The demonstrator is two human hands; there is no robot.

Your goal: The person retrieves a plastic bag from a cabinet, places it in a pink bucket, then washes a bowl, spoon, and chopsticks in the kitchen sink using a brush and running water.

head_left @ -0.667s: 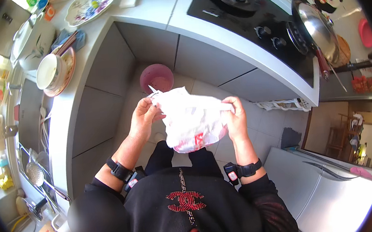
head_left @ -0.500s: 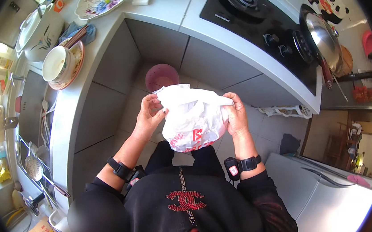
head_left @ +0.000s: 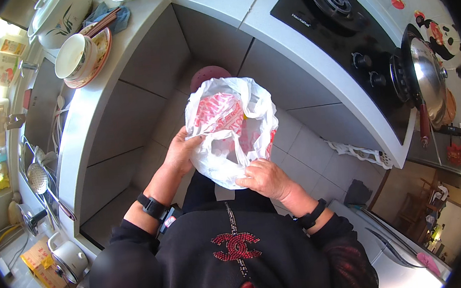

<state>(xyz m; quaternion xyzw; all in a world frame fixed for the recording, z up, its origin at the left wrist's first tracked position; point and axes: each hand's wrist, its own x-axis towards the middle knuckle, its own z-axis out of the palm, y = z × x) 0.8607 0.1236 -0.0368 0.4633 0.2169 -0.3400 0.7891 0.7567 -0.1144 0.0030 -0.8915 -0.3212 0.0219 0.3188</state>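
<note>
Already the white plastic bag with red print [head_left: 230,135] is held up in front of the body, above the floor by the corner of the surface [head_left: 88,110]. Left hand [head_left: 182,151] pinches its rim; right hand [head_left: 264,178] clasps the lower side. Its mouth gapes partly open; contents cannot be made out, so spreading it looks unfinished.

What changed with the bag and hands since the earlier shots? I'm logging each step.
The bag has been spread open, its mouth now facing up. The right hand slid from the bag's right side down to its lower edge. The left hand still grips the left rim. The wok and bowls stayed put.
</note>
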